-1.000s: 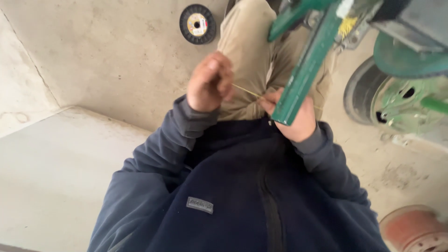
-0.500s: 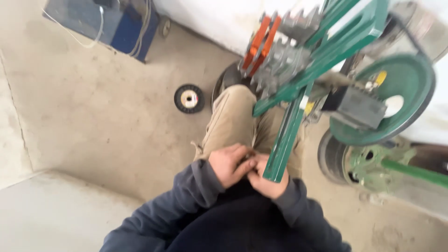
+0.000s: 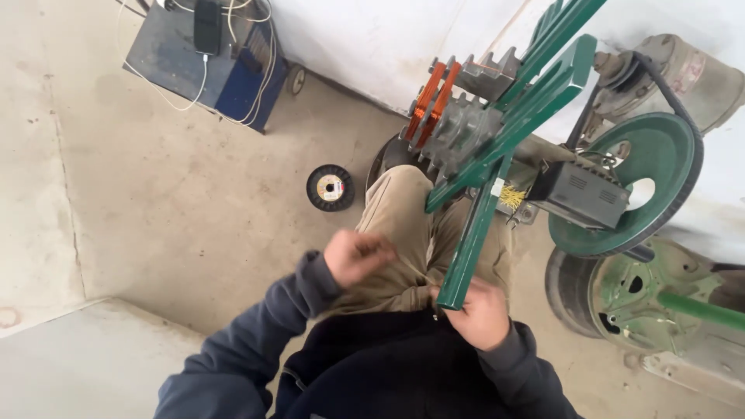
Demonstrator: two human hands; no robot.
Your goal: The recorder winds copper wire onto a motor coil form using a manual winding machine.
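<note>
My left hand (image 3: 355, 256) is curled over my lap, pinching a thin pale wire (image 3: 411, 271). The wire runs down to my right hand (image 3: 483, 314), which is closed by the lower end of a green metal bar (image 3: 469, 248). That bar belongs to a green winding machine frame (image 3: 535, 85). At the frame's top sits a stepped grey former with a copper coil between orange cheeks (image 3: 428, 105). My khaki trouser legs (image 3: 407, 209) lie under both hands.
A small black wire spool (image 3: 330, 188) lies on the concrete floor left of my knee. A blue box with a phone and white cables (image 3: 206, 54) stands at the back left. A green belt pulley (image 3: 644, 186) and a motor (image 3: 683, 66) are on the right.
The view has tilted up, so the machine and floor now show. My hands came together half a second ago and have drawn apart again, the left one moving left.
</note>
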